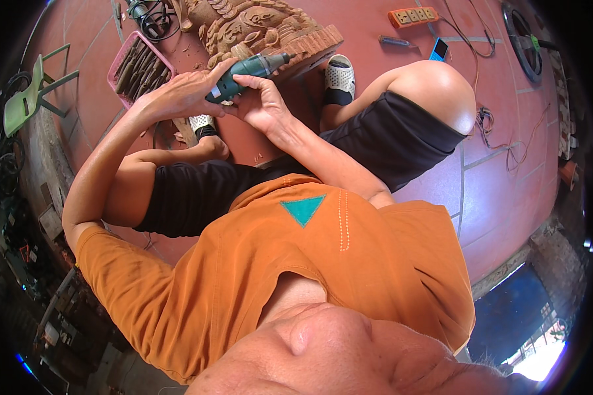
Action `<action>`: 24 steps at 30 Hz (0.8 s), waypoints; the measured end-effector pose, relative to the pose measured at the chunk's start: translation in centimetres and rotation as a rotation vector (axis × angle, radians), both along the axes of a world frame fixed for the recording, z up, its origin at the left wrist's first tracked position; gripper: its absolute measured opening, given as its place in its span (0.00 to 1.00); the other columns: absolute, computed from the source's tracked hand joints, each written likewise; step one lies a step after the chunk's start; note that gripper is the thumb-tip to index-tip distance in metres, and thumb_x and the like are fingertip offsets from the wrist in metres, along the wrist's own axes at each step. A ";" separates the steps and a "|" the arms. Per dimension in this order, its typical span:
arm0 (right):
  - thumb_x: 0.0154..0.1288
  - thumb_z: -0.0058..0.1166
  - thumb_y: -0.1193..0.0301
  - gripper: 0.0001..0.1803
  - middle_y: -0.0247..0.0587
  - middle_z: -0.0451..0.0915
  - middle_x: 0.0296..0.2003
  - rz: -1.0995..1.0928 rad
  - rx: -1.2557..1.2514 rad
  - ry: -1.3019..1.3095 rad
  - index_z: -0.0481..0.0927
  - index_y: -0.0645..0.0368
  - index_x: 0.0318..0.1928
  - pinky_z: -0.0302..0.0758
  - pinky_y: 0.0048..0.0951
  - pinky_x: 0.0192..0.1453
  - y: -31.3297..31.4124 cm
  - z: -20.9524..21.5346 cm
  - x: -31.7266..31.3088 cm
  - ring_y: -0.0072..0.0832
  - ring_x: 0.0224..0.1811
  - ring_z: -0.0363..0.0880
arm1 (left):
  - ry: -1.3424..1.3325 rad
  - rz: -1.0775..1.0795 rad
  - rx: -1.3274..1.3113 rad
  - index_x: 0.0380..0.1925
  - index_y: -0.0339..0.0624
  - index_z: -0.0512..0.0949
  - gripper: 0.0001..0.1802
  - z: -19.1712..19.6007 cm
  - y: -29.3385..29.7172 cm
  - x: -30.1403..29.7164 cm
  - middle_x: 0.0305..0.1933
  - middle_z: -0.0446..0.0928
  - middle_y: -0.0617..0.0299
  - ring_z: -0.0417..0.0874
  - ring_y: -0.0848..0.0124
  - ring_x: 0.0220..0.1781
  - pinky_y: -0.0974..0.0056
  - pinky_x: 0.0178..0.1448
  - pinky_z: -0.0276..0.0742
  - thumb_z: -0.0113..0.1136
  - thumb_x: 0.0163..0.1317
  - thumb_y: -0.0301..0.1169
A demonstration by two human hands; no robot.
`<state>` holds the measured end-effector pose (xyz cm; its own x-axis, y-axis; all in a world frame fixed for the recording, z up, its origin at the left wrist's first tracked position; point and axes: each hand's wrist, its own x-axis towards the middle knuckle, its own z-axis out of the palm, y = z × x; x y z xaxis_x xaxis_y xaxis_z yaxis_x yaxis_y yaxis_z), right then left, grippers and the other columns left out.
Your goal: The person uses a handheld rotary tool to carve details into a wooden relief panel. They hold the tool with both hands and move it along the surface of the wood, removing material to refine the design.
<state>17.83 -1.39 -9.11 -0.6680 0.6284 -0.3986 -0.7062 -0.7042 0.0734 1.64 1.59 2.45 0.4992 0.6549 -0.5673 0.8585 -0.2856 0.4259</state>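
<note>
Both my hands are on a green handheld rotary grinder (246, 74), whose grey nose points up and to the right. My left hand (186, 93) is closed about the body from the left side, fingers over its top. From below, my right hand (265, 105) grips the rear part, its thumb lying along the casing. Just beyond the grinder lies a reddish-brown wood carving (257, 33) with deep relief and a ridged base. The grinder's tip is close to that base; I cannot tell whether they touch.
A pink basket (114, 66) full of wooden-handled tools stands left of the carving. Further left is a green chair (20, 108). At the right lie an orange power strip (412, 16), a blue phone (439, 49), a tube-like tool (395, 41) and loose cables (484, 122).
</note>
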 end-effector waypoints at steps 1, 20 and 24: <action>0.56 0.61 0.78 0.17 0.36 0.82 0.44 -0.003 0.004 0.000 0.78 0.54 0.48 0.73 0.58 0.60 0.0 0.0 0.0 0.34 0.50 0.81 | 0.005 0.007 -0.001 0.73 0.46 0.49 0.53 0.2 0.0 0.1 0.49 0.78 0.38 0.79 0.44 0.54 0.47 0.56 0.75 0.70 0.50 0.39; 0.57 0.65 0.75 0.20 0.35 0.80 0.44 0.000 0.052 0.005 0.76 0.53 0.51 0.77 0.53 0.55 0.1 -0.5 -1.1 0.33 0.50 0.81 | 0.027 0.033 0.022 0.74 0.48 0.46 0.55 -0.6 -0.2 -0.9 0.49 0.81 0.41 0.81 0.45 0.53 0.50 0.56 0.75 0.72 0.54 0.39; 0.57 0.65 0.74 0.21 0.36 0.80 0.46 0.003 0.065 0.022 0.75 0.53 0.52 0.78 0.52 0.55 0.2 -1.1 -1.5 0.33 0.50 0.81 | 0.020 0.041 0.044 0.74 0.48 0.47 0.54 -0.6 -0.3 -0.9 0.48 0.81 0.41 0.81 0.45 0.53 0.50 0.56 0.75 0.73 0.54 0.39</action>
